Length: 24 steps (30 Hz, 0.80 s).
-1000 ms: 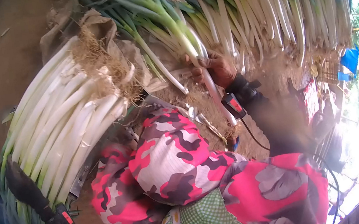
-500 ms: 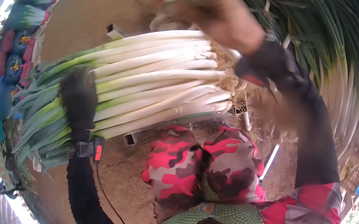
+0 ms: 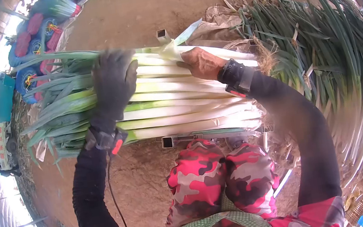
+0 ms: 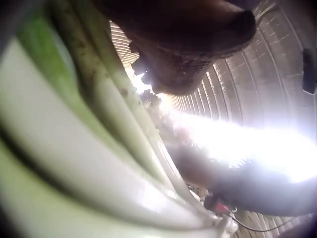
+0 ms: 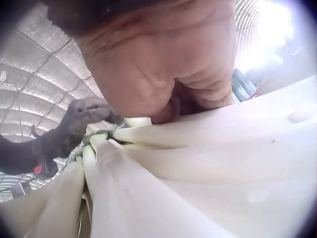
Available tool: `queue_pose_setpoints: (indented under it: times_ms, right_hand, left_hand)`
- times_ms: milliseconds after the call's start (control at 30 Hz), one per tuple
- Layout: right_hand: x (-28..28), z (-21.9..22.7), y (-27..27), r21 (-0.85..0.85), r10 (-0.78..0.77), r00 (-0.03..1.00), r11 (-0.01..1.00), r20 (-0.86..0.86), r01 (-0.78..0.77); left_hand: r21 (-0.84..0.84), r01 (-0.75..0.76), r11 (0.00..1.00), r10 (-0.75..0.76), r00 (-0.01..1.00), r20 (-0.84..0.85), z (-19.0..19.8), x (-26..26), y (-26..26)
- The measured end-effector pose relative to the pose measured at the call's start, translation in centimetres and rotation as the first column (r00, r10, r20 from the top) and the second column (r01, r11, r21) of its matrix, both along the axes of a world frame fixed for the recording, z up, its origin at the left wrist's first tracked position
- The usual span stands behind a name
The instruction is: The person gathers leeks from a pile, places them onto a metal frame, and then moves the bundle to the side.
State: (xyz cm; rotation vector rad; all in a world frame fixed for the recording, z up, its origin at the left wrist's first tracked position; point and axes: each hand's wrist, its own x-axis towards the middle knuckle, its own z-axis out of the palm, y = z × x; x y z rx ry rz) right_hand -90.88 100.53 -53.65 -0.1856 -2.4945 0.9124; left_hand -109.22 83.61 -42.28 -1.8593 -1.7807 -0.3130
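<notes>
**Two hands on a stack of leeks**

Bare brown earth fills the upper middle and lower left of the head view, under a ribbed, translucent arched roof that shows bright behind the hands in both wrist views. Across the middle of the frame lies a stack of trimmed leeks (image 3: 179,100), set horizontally, green tops to the left and white shanks with pale roots to the right. It rests on a low metal frame (image 3: 167,142) whose square tube ends show just below and just above the stack.

A dark-gloved left hand (image 3: 112,83) lies on top of the stack at centre left, where the green turns to white, fingers spread and laid flat over the stalks rather than curled round them. From the left wrist view the glove sits directly above the green and pale stalks (image 4: 89,148). At upper centre, the bare right hand (image 3: 202,62) presses down on the white shanks near the far edge of the stack; whether its fingers curl round a stalk cannot be told. In the right wrist view the palm bears on the smooth white shanks (image 5: 208,163).

Along the right side of the frame runs a large heap of untrimmed leeks (image 3: 347,71). Upper left holds bagged bundles (image 3: 36,34) with red and blue wrapping.
</notes>
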Motion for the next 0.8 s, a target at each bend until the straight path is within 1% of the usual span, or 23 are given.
queue_pose_setpoints:
  times_ms: [33,100,133,167,200,233,267,300,367,433,467,500,533,567,600,633,667,700,733,767,800]
  right_hand:
    - [0.0,0.1,0.0,0.026,-0.015,1.000,1.000,0.021,0.015]
    - [0.0,0.0,0.3,-0.042,-0.046,0.999,0.998,-0.004,0.046]
    - [0.2,-0.1,0.8,-0.074,-0.063,0.998,0.995,-0.020,0.062]
    - [0.1,-0.6,2.0,0.429,-0.120,0.993,0.897,-0.004,0.110]
    - [0.3,-2.8,5.0,-0.400,-0.210,0.978,0.896,0.006,0.194]
    - [2.5,-2.3,6.5,-0.770,-0.219,0.975,0.617,0.029,0.162]
    - [4.7,-1.6,7.9,-0.975,-0.312,0.949,0.194,0.046,0.111]
    - [8.6,1.9,8.1,-0.991,-0.361,0.932,0.112,0.028,0.074]
    - [16.8,1.9,9.4,-0.989,-0.448,0.890,0.145,-0.082,-0.018]
    - [24.4,2.5,6.7,-0.953,-0.541,0.799,0.274,-0.261,-0.126]
    - [28.8,1.9,5.6,-0.943,-0.591,0.770,0.329,-0.240,-0.041]
    - [33.8,0.2,3.6,-0.931,-0.660,0.741,0.337,-0.126,0.142]
    - [38.7,-2.0,1.3,-0.884,-0.720,0.693,0.304,0.031,0.355]
    - [43.9,-5.1,-1.6,-0.781,-0.749,0.619,0.231,0.238,0.580]
    - [49.2,-8.3,-5.3,-0.610,-0.725,0.515,0.165,0.458,0.775]
    - [54.3,-11.3,-9.9,-0.439,-0.650,0.417,0.140,0.636,0.888]
    - [60.4,-14.9,-15.9,-0.301,-0.546,0.329,0.143,0.770,0.943]
    - [63.8,-19.9,-23.5,-0.467,-0.521,0.506,0.218,0.687,0.857]
    - [66.3,-19.5,-28.8,-0.338,-0.345,0.373,0.159,0.861,0.928]
    - [68.6,-19.1,-34.6,-0.260,-0.120,0.269,0.082,0.956,0.962]
    - [70.0,-18.0,-39.5,-0.199,0.100,0.197,0.008,0.975,0.980]
  left_hand:
    - [-0.109,-0.005,0.994,0.005,1.000,0.003,-0.6,-1.2,0.8]
    - [-0.320,-0.016,0.947,0.018,1.000,0.003,-2.1,-3.4,1.7]
    - [-0.302,-0.019,0.953,0.014,1.000,-0.018,-2.0,-3.1,1.7]
    - [-0.319,-0.045,0.947,0.046,0.999,-0.003,-1.8,-2.7,1.8]
    - [-0.342,-0.069,0.937,0.079,0.997,0.014,-1.6,-2.2,1.6]
    - [-0.360,-0.095,0.928,0.112,0.993,0.026,-1.4,-1.8,1.5]
    - [-0.356,-0.096,0.929,0.103,0.995,-0.001,-1.4,-1.7,1.4]
    - [-0.355,-0.095,0.930,0.078,0.995,-0.062,-1.4,-2.1,1.4]
    - [-0.364,-0.067,0.929,0.012,0.988,-0.152,-2.3,-2.8,1.4]
    - [-0.340,-0.012,0.940,-0.010,0.998,-0.065,-2.6,-3.4,1.4]
    - [-0.355,-0.021,0.935,-0.016,0.994,-0.104,-2.7,-3.5,1.4]
    - [-0.357,-0.044,0.933,-0.011,0.989,-0.150,-2.7,-3.4,1.5]
    - [-0.362,-0.026,0.932,-0.018,0.993,-0.117,-2.7,-3.1,1.8]
    - [-0.372,-0.019,0.928,-0.019,0.995,-0.097,-2.3,-2.9,1.9]
    - [-0.377,-0.026,0.926,-0.004,0.997,-0.078,-2.1,-3.2,1.7]
    - [-0.370,-0.025,0.929,-0.002,0.997,-0.072,-2.1,-3.5,1.6]
    - [-0.366,-0.022,0.930,-0.003,0.998,-0.068,-2.2,-3.6,1.7]
    - [-0.366,-0.013,0.931,-0.009,0.998,-0.059,-2.4,-3.4,1.8]
    - [-0.402,-0.013,0.915,0.000,0.999,-0.032,-2.0,-2.8,1.9]
    - [-0.401,0.012,0.916,-0.036,0.998,-0.052,-1.9,-2.9,1.9]
    - [-0.401,0.052,0.915,-0.085,0.994,-0.065,-2.2,-3.5,1.9]
